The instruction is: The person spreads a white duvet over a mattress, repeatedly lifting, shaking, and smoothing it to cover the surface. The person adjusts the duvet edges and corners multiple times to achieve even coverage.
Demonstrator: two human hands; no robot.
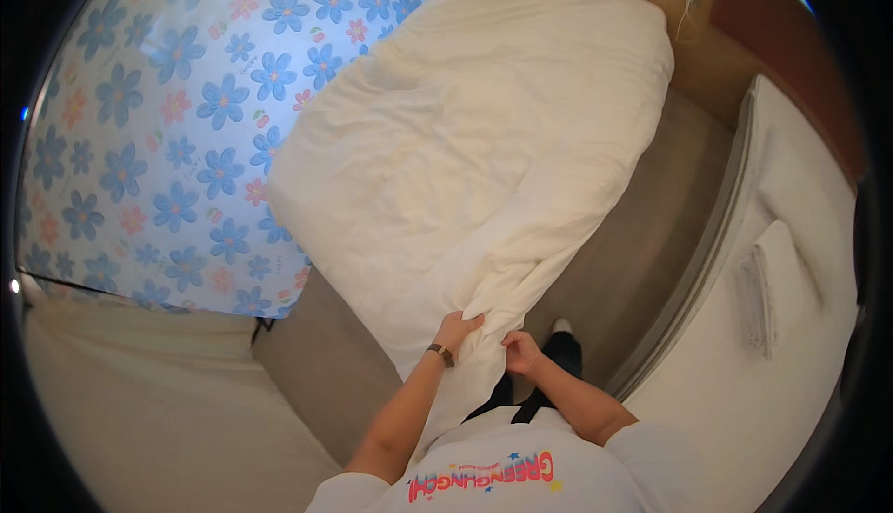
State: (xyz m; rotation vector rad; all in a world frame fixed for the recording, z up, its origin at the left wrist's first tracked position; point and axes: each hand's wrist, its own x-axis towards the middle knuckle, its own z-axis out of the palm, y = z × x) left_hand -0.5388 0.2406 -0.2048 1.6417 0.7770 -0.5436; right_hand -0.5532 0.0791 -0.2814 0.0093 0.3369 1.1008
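A large white duvet or bed cover lies over the bed before me, wrinkled across its middle and bunched into folds at the near right corner. My left hand, below a wrist with a dark-strapped watch, grips the gathered fabric. Just to its right, my right hand pinches the edge of the same cloth. Part of the cover hangs down between my forearms, against my body. The fingertips of both hands are partly hidden in the folds.
At left is a flat surface covered by a blue-flowered cloth, with a pale curtain or sheet below it. Brown floor runs along the bed's right side. Another white bed at right holds folded white cloth. A wooden panel stands behind.
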